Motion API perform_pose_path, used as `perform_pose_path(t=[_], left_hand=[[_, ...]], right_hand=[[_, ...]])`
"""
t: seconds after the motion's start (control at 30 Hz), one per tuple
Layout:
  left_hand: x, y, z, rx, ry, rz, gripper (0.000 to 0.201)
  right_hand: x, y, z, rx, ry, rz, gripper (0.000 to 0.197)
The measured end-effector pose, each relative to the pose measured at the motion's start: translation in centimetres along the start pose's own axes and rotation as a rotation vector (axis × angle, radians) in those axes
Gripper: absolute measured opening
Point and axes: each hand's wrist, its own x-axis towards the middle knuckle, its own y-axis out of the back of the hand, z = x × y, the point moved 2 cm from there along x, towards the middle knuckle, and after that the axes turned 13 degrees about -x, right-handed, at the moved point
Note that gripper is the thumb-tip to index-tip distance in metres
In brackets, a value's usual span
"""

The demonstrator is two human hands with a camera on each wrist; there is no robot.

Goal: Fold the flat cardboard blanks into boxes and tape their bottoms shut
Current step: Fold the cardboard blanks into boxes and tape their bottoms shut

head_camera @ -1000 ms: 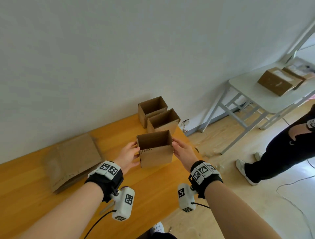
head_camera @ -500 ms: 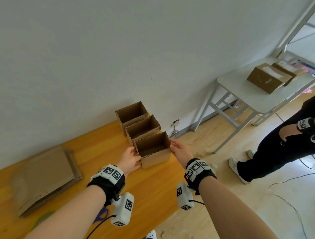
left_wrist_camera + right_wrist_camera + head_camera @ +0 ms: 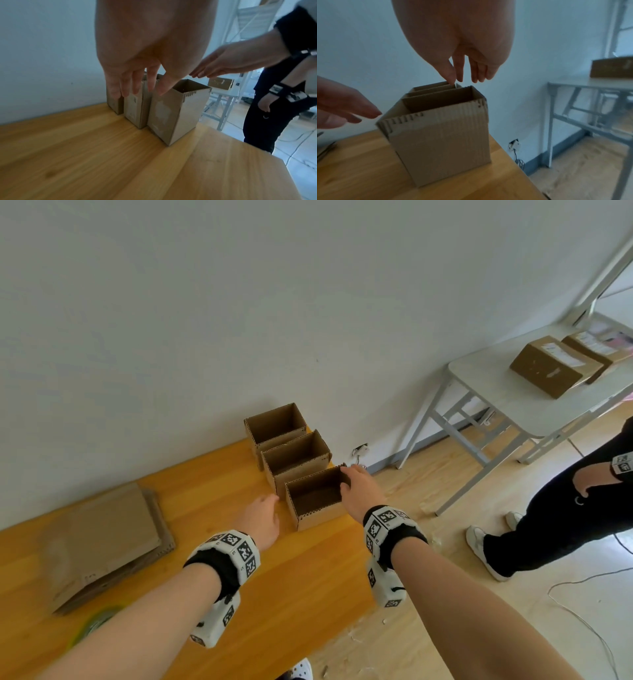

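Head view: both hands (image 3: 263,517) have let go of the box (image 3: 317,505).

Three open boxes in a row on the table (image 3: 308,594), at its right edge: far box (image 3: 275,424) against the wall, middle box (image 3: 296,458) touching it, near box (image 3: 317,501) touching that. Stack of flat blanks (image 3: 102,539) well left of the row.

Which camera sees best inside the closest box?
The head view: it looks down into the nearest box, showing its inner walls. The right wrist view shows mostly its front and a little inside; the left wrist view shows its outside corner.
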Motion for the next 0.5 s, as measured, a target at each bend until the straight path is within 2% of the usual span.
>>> perform_pose_path(t=[0.13,0.23,0.43,0.5], left_hand=[[-0.8,1.6,-1.8,0.172,-0.03,0.024,0.04],[-1.5,3.4,-3.5,0.245,0.005,0.049,0.036],[-3.9,7.5,-8.7,0.232,0.123,0.098,0.036],[-4.9,8.8,-10.8,0.212,0.164,0.118,0.033]], right_hand=[[-0.4,0.5,-3.5,-0.166,0.16,0.012,0.038],[-0.6,0.0,-6.4,-0.233,0.226,0.018,0.034],[-1.3,-2.7,-13.0,-0.345,0.325,-0.044,0.025],[-1.5,-4.0,-15.2,-0.382,0.351,-0.073,0.027]])
